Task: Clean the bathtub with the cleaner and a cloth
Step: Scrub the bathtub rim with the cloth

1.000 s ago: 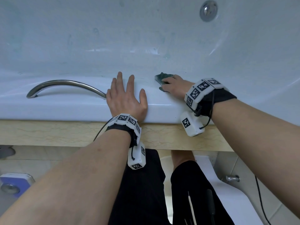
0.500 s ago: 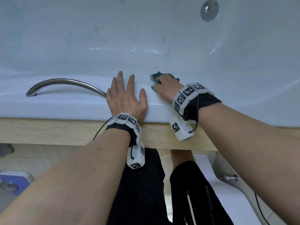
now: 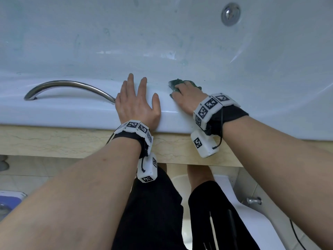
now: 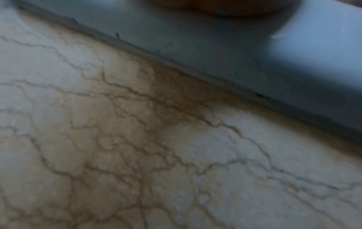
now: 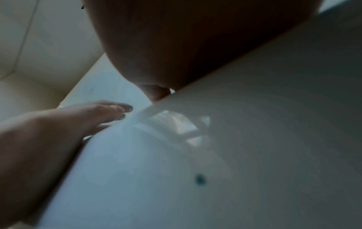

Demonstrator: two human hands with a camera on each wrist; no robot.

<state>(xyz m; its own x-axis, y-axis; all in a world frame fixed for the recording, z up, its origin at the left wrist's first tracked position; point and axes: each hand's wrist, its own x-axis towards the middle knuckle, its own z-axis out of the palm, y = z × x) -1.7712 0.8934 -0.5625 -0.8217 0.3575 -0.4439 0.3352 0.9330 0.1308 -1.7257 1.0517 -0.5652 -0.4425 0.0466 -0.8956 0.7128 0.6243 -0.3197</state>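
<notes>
A white bathtub (image 3: 54,112) fills the upper half of the head view, its near rim running across the middle. My left hand (image 3: 137,103) lies flat on that rim with fingers spread and straight. Just to its right, my right hand (image 3: 187,98) presses a dark green cloth (image 3: 175,83) against the rim's inner edge, fingers curled over it. Most of the cloth is hidden under the hand. In the right wrist view the left hand (image 5: 64,122) shows resting on the rim (image 5: 137,170). No cleaner bottle is in view.
A curved chrome grab handle (image 3: 70,86) sits on the rim left of my left hand. A round chrome fitting (image 3: 230,13) is on the far tub wall. Beige marble cladding (image 3: 54,141) runs below the rim. My legs in black shorts stand against it.
My right hand has slid the cloth leftward along the rim, closer to my left hand. The left hand has stayed in place.
</notes>
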